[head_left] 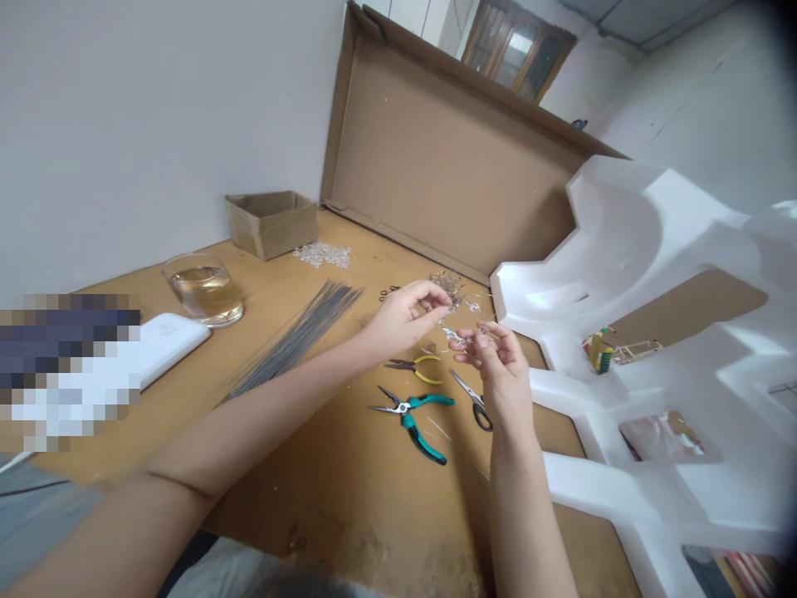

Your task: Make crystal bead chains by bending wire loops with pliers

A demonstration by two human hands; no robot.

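My right hand (pixel 501 365) is closed around a small cluster of clear beads (pixel 457 335) that seem to be joined by thin wire. Just to its left, my left hand (pixel 411 317) pinches with thumb and forefinger beside the beads; what lies between those fingertips is too small to make out. Under and in front of the hands lie yellow-handled pliers (pixel 424 367), green-handled long-nose pliers (pixel 406 409) and black-handled scissors (pixel 476 403). Behind the fingers is a pile of small dark wire pieces (pixel 443 286).
A bundle of grey wires (pixel 299 336) lies left of my forearm. Farther back are loose clear beads (pixel 324 253) and a cardboard box (pixel 272 223). A glass of amber liquid (pixel 205 291) stands near a white power bank (pixel 174 345). White foam packaging (pixel 598 415) borders the right side.
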